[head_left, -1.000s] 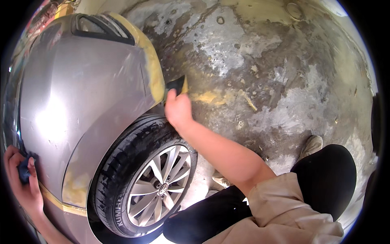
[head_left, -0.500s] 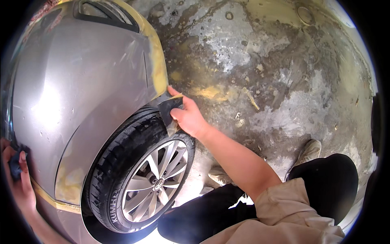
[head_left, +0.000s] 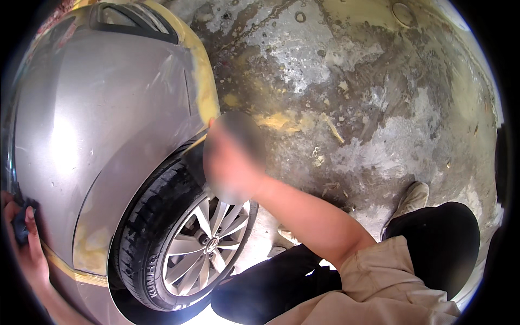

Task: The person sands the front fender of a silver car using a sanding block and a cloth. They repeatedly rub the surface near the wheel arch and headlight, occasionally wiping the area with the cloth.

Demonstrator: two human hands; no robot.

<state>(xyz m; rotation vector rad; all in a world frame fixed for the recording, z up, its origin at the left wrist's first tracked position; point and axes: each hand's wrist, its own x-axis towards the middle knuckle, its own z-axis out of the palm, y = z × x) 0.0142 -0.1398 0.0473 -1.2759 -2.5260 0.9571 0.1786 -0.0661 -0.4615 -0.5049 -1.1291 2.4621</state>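
Note:
My right hand (head_left: 233, 157), blurred in part, is at the rear edge of the car's wheel arch, above the tyre. It grips a dark sheet of sandpaper (head_left: 196, 162), whose tan edge shows near the body panel. At the far left my left hand (head_left: 30, 246) is by the car's side, its fingers around a dark, crumpled pad (head_left: 21, 223); whether it is cloth or sponge I cannot tell. The silver-grey car body (head_left: 124, 103) has yellowish filler (head_left: 201, 70) along its edge and a filler patch (head_left: 91, 246) beside the wheel arch.
Below the arch is a black tyre (head_left: 143, 233) on a silver multi-spoke wheel (head_left: 211, 246). The stained concrete floor (head_left: 368, 130) spreads to the right, with scraps on it. My black-trousered knees (head_left: 439, 244) and a shoe (head_left: 414, 197) are at the lower right.
My right hand has shifted slightly left along the arch edge with the sandpaper. My left hand has barely moved, dropping a little in the picture.

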